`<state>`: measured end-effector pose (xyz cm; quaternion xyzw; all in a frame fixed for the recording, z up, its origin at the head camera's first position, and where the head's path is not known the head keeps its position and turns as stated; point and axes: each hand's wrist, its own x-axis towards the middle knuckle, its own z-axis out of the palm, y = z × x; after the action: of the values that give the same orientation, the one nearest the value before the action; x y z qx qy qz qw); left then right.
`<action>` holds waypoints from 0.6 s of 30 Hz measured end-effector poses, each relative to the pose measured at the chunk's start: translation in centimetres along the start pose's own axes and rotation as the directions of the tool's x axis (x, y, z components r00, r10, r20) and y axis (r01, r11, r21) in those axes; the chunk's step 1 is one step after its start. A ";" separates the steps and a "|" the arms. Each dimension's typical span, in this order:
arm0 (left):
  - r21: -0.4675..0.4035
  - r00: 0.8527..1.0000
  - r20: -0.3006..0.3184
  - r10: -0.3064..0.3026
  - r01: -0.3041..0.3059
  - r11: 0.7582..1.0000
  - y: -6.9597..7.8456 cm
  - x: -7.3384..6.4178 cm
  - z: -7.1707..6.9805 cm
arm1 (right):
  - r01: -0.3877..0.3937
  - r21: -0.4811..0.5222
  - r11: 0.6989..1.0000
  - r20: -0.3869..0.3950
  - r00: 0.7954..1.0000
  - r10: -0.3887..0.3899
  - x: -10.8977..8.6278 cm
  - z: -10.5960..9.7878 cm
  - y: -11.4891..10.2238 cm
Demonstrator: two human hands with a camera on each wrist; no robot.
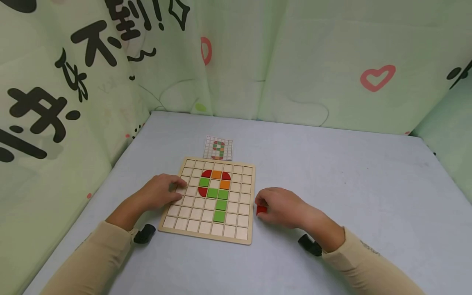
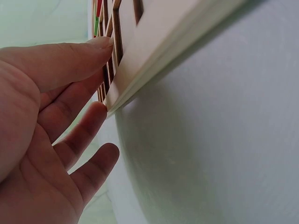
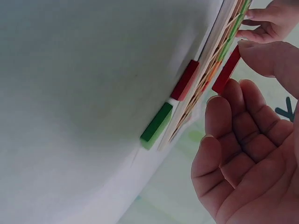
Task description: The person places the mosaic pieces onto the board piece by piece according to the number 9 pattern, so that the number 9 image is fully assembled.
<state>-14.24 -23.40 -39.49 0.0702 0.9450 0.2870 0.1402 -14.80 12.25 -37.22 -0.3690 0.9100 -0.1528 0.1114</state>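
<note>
A wooden grid board lies flat on the table, with red, orange and green tiles set in its squares as a figure like a 9. My left hand rests at the board's left edge. In the left wrist view its thumb and forefinger touch the board, the other fingers loosely extended and holding nothing. Just off the board's right edge, my right hand pinches a red tile between thumb and forefinger. Beside the board, the right wrist view shows another red tile and a green tile on the table.
A small pattern card showing a similar coloured figure lies just behind the board. The pale table is bordered by printed curtains at the back and sides. A black wrist mount sits at the left cuff.
</note>
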 end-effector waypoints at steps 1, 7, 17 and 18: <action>0.000 1.000 0.000 -0.002 0.002 1.000 0.0 0.0 0.0 | 0.009 -0.003 1.000 -0.004 1.000 -0.009 0.1 0.0 -0.1; 0.003 1.000 0.001 -0.008 0.008 1.000 0.2 0.0 0.0 | 0.022 0.009 1.000 0.011 1.000 -0.022 0.8 0.1 -1.1; 0.010 1.000 0.002 -0.005 0.005 1.000 0.0 0.1 0.1 | 0.020 0.015 1.000 0.046 0.999 -0.021 1.8 0.3 -2.5; 0.010 1.000 0.002 -0.005 0.005 1.000 0.0 0.1 0.1 | 0.021 0.013 1.000 0.047 0.999 -0.022 1.9 0.3 -2.7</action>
<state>-14.32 -23.32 -39.56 0.0689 0.9465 0.2818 0.1417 -14.27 9.01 -36.73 -0.3817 0.9021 -0.1509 0.1336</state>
